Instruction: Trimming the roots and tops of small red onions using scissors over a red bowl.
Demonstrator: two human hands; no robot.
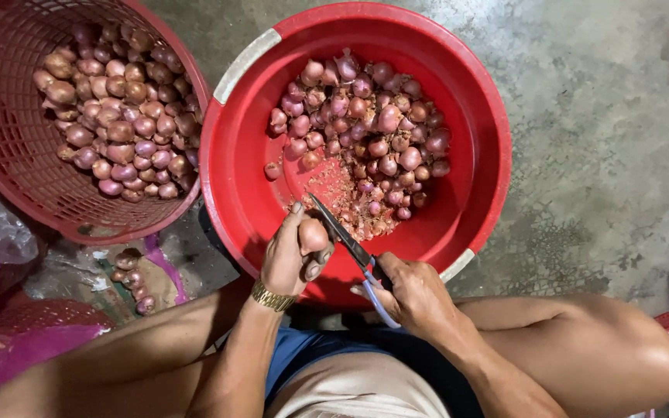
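Observation:
My left hand (292, 255), with a gold watch at the wrist, grips a single shallot (313, 235) over the near rim of a big red basin (245, 166). My right hand (412, 290) holds blue-handled scissors (348, 238), whose dark blades point up-left and lie against the shallot. Many purple-pink shallots (365, 124) are piled in the far half of the basin, with a patch of cut trimmings and skins (350, 205) just in front of them.
A red mesh basket (9, 131) at the upper left holds many more shallots. A few loose shallots (129, 279) lie on the floor beside pink plastic bags (17, 340). My bare knees flank the basin. Grey concrete floor lies to the right.

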